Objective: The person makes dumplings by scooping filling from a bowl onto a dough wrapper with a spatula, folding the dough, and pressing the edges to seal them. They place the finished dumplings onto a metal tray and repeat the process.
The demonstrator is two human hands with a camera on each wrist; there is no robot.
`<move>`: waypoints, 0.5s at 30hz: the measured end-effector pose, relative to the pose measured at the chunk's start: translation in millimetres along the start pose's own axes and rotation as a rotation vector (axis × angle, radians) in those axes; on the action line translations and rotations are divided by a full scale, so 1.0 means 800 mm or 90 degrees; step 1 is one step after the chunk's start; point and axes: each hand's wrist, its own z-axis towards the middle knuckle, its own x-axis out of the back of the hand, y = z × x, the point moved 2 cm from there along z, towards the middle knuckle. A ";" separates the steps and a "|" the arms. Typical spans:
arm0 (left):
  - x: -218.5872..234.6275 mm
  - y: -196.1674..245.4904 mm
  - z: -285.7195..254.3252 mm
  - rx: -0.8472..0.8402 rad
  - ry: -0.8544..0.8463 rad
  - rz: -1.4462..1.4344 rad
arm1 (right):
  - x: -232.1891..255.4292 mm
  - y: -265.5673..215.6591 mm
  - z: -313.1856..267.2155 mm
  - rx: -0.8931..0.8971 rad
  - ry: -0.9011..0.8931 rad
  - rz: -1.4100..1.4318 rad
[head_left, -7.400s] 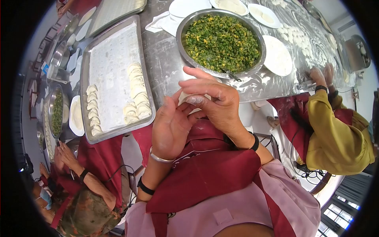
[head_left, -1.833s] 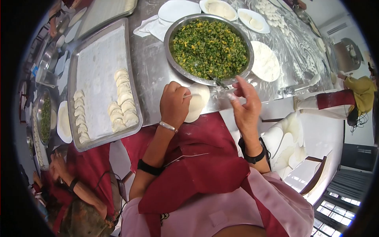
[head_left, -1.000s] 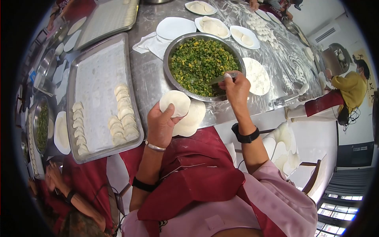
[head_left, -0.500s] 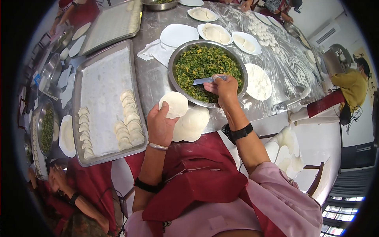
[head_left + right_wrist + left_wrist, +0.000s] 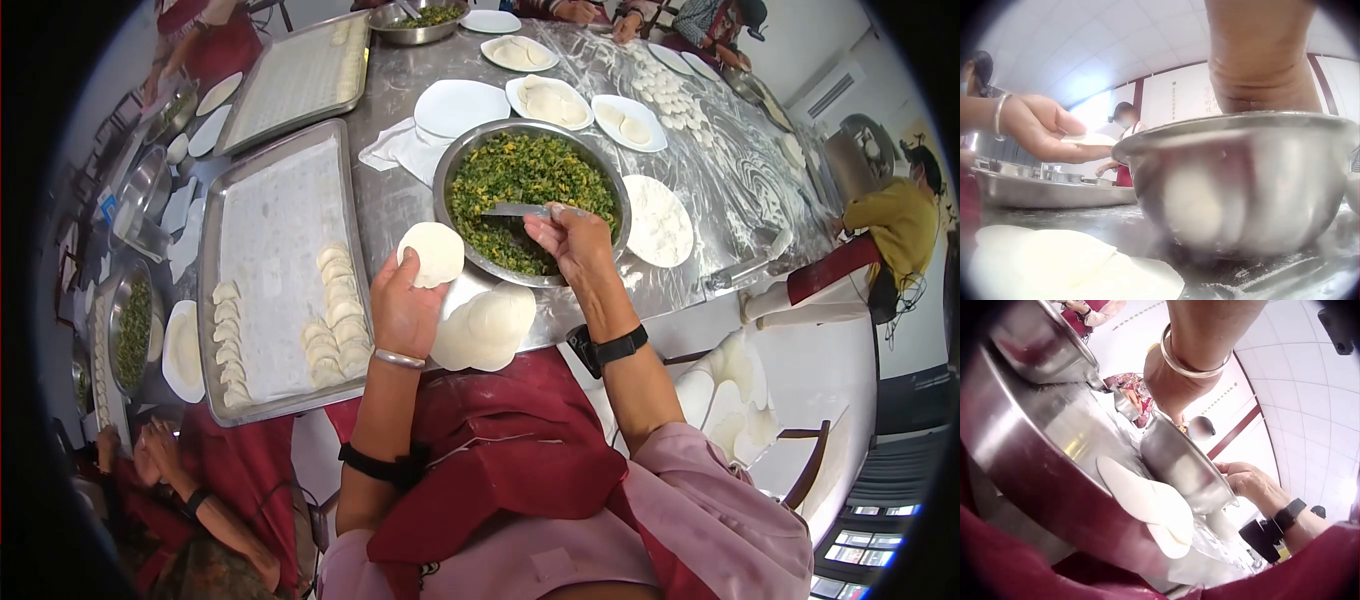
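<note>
Left of the bowl (image 5: 1235,187), your left hand (image 5: 405,308) pinches a pale, round wrapper (image 5: 435,252); your right hand (image 5: 582,245) grips a partly hidden spatula (image 5: 512,210).

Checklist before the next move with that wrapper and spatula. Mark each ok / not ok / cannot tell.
1. Wrapper held: ok. The left hand holds one wrapper, thumb over its near part.
2. Wrapper bare: ok. No filling shows on its upward face.
3. Spatula held: ok. The right hand pinches the spatula at the bowl.
4. Filling on the blade: cannot tell; too small to judge.
5. Spare wrappers secure: not ok, I'd say. They lie at the table edge and seem to overhang it.
6. Tray space: ok. White liner shows between dumpling rows.
</note>
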 end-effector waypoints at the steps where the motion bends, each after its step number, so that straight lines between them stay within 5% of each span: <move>1: -0.002 0.000 0.001 -0.003 0.006 -0.004 | 0.001 -0.002 -0.002 0.005 -0.005 0.011; 6: -0.007 -0.002 0.010 0.003 0.003 -0.009 | -0.002 -0.018 -0.022 0.057 0.000 -0.004; 13: 0.010 -0.007 0.007 -0.003 0.040 -0.010 | 0.001 -0.002 -0.016 0.325 0.045 -0.468; 15: 0.009 -0.008 0.004 -0.002 0.055 -0.010 | -0.008 0.014 -0.011 0.332 0.053 -0.461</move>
